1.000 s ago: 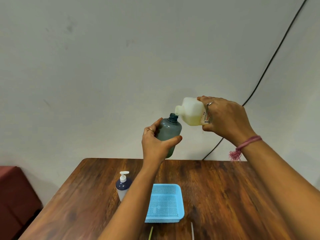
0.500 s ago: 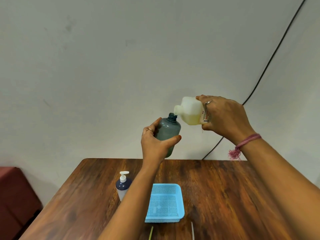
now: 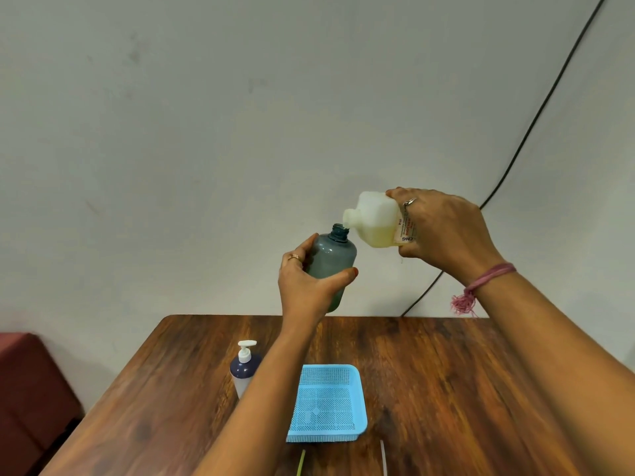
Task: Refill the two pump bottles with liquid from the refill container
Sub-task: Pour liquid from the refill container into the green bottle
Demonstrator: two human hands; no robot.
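Left hand is wrapped around a smooth, rounded teal-grey bottle just left of the frame's centre, thumb on the near side and fingers curled round the far side, with a ring on one finger. That bottle looks like translucent plastic, has sloped shoulders and an open threaded neck with no pump on it, and it's held up in the air, roughly upright, well above the surface.

Going from the left edge: a dark red boxy thing sits in the lower left corner, can't tell what it is. Next is the second pump bottle, standing on the wood with a white pump head, dark navy dome top and pale lower body; the left forearm partly covers it. Right of that forearm lies a light blue plastic basket, shallow and squarish with rounded corners and fine mesh walls and floor. The wood itself is a glossy dark brown with streaky grain.

Right of centre, the right hand grips a squarish, milky-white refill container tipped over on its side, its short neck right at the teal bottle's open mouth. Yellowish liquid pools in its lower half, and a printed label shows by the fingers. There's a ring on that hand and a frayed pink thread band on the wrist. A black cable runs diagonally down the plain off-white wall at the upper right.
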